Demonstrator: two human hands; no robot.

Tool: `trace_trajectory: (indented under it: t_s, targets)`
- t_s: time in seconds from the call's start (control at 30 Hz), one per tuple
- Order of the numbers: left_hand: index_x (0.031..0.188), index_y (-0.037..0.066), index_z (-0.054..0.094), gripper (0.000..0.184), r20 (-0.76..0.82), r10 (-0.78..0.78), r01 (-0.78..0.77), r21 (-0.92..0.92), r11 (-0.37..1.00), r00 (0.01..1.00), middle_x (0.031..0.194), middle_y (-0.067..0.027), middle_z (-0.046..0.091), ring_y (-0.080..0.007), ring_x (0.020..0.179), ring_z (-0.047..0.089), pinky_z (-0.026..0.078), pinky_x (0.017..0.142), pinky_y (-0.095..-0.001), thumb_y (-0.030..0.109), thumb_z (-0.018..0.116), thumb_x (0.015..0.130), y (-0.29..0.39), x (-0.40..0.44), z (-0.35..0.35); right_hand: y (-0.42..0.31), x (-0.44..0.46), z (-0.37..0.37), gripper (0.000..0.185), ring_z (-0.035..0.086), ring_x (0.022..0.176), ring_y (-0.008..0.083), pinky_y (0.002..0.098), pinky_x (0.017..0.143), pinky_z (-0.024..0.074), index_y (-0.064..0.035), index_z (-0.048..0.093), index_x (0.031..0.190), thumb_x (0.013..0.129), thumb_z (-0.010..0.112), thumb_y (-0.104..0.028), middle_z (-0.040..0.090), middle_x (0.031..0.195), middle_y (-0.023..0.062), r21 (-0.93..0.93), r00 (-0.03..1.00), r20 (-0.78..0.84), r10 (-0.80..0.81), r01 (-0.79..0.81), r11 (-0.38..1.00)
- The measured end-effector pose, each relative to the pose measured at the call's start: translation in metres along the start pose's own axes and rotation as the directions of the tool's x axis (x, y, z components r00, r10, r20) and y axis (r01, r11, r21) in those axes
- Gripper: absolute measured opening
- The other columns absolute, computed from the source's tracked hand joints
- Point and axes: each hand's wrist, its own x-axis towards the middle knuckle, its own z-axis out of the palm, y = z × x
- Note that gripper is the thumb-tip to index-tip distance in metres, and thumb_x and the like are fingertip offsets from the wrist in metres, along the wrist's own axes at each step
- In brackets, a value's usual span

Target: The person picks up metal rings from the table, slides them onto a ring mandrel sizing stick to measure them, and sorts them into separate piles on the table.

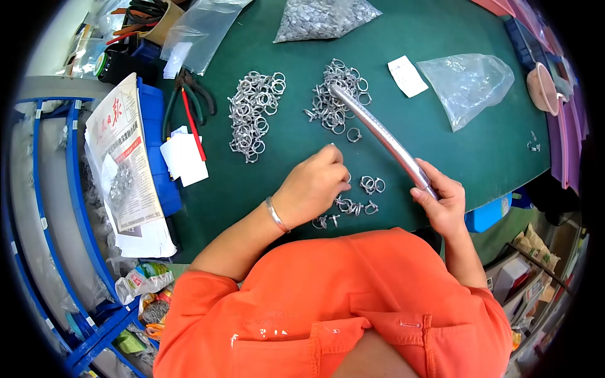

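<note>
My right hand [443, 196] is closed round the thick end of a tapered metal ring mandrel [391, 142], whose thin tip slants up and left over a heap of silver rings [340, 88]. My left hand [315, 179] is pinched shut, with a bit of a silver ring [348, 178] showing at its fingertips; the rest is hidden. Beside and below it lie several loose rings [372, 184] in a small cluster. A single ring [354, 135] rests under the heap. Further left, a second heap of rings [253, 116] spreads across the green table [252, 195].
A bag of small metal pieces [324, 19] lies at the back, a clear plastic bag [469, 85] and paper slip [408, 76] at right. Pliers [189, 94], a red pen-like tool [193, 126] and newspapers [126, 157] are at left. A pink cup [542, 89] stands at the right edge.
</note>
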Motion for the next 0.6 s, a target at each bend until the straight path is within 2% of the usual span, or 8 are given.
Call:
trace_trajectory:
  t_s: [0.07, 0.1, 0.17, 0.2, 0.27, 0.4, 0.47, 0.6]
  targets:
    - [0.079, 0.002, 0.061, 0.010, -0.041, -0.009, 0.007, -0.047, 0.999, 0.999, 0.092, -0.0079, 0.056, -0.0202, 0.076, 0.058, 0.048, 0.067, -0.0291, 0.008, 0.068, 0.077, -0.003, -0.002, -0.004, -0.004, 0.001, 0.000, 0.044, 0.058, 0.071, 0.0101, 0.0224, 0.066, 0.0449, 0.0013, 0.058, 0.117, 0.075, 0.071, -0.005, 0.066, 0.085, 0.0096, -0.021, 0.999, 0.050, -0.009, 0.010, 1.000]
    - [0.081, 0.001, 0.062, 0.007, -0.097, -0.183, 0.128, -0.408, 0.904, 0.978, 0.096, -0.0090, 0.058, -0.0191, 0.080, 0.058, 0.049, 0.068, -0.0286, 0.007, 0.066, 0.080, -0.005, -0.003, -0.009, -0.003, 0.001, -0.003, 0.046, 0.059, 0.067, 0.0133, 0.0234, 0.064, 0.0448, 0.0008, 0.059, 0.117, 0.073, 0.072, -0.005, 0.065, 0.081, 0.0110, -0.053, 0.996, 0.080, -0.037, 0.041, 0.998]
    - [0.089, -0.002, 0.062, 0.007, -0.063, -0.383, 0.141, -0.865, 0.482, 0.922, 0.105, -0.0125, 0.059, -0.0163, 0.089, 0.058, 0.049, 0.073, -0.0277, 0.004, 0.058, 0.087, -0.016, -0.006, -0.020, -0.003, 0.003, -0.005, 0.047, 0.059, 0.066, 0.0151, 0.0239, 0.064, 0.0450, 0.0005, 0.059, 0.117, 0.072, 0.072, -0.005, 0.065, 0.080, 0.0116, -0.089, 0.988, 0.118, -0.095, 0.106, 0.990]
    - [0.093, 0.000, 0.062, 0.009, -0.057, -0.436, 0.051, -0.971, 0.232, 0.898, 0.105, -0.0134, 0.060, -0.0168, 0.091, 0.058, 0.049, 0.075, -0.0272, 0.003, 0.056, 0.088, -0.022, -0.009, -0.022, -0.004, 0.003, -0.005, 0.047, 0.060, 0.065, 0.0170, 0.0244, 0.063, 0.0452, 0.0002, 0.059, 0.117, 0.072, 0.072, -0.005, 0.064, 0.079, 0.0122, -0.122, 0.976, 0.160, -0.147, 0.167, 0.978]
    - [0.098, 0.001, 0.059, 0.011, -0.065, -0.480, -0.074, -0.997, 0.000, 0.875, 0.106, -0.0145, 0.060, -0.0184, 0.094, 0.059, 0.049, 0.078, -0.0282, 0.000, 0.055, 0.087, -0.039, -0.017, -0.024, -0.006, 0.003, -0.002, 0.047, 0.060, 0.064, 0.0196, 0.0263, 0.063, 0.0462, -0.0003, 0.060, 0.116, 0.071, 0.072, -0.004, 0.064, 0.079, 0.0134, -0.108, 0.966, 0.179, -0.185, 0.206, 0.973]
    - [0.102, 0.002, 0.056, 0.019, -0.129, -0.473, -0.086, -0.990, 0.111, 0.871, 0.106, -0.0147, 0.061, -0.0200, 0.097, 0.059, 0.050, 0.079, -0.0295, -0.003, 0.057, 0.084, -0.036, -0.019, -0.025, -0.008, 0.004, 0.003, 0.045, 0.060, 0.062, 0.0222, 0.0300, 0.061, 0.0473, 0.0000, 0.061, 0.114, 0.070, 0.071, -0.002, 0.064, 0.078, 0.0149, -0.151, 0.937, 0.253, -0.239, 0.283, 0.947]
    - [0.108, 0.002, 0.053, 0.031, -0.159, -0.415, -0.023, -0.950, 0.313, 0.896, 0.104, -0.0147, 0.062, -0.0210, 0.098, 0.060, 0.050, 0.083, -0.0304, -0.008, 0.060, 0.079, -0.027, -0.018, -0.022, -0.010, 0.007, 0.009, 0.047, 0.058, 0.060, 0.0241, 0.0309, 0.057, 0.0462, 0.0000, 0.060, 0.115, 0.069, 0.070, -0.001, 0.062, 0.076, 0.0150, -0.177, 0.915, 0.266, -0.305, 0.357, 0.917]
    - [0.111, -0.001, 0.051, 0.048, -0.037, -0.438, 0.097, -0.955, 0.279, 0.898, 0.100, -0.0162, 0.063, -0.0250, 0.099, 0.062, 0.053, 0.084, -0.0314, -0.014, 0.069, 0.068, -0.016, -0.020, -0.013, -0.020, 0.014, 0.020, 0.047, 0.052, 0.051, 0.0230, 0.0321, 0.049, 0.0419, -0.0009, 0.060, 0.115, 0.069, 0.070, -0.002, 0.054, 0.062, 0.0104, -0.222, 0.881, 0.283, -0.380, 0.445, 0.867]
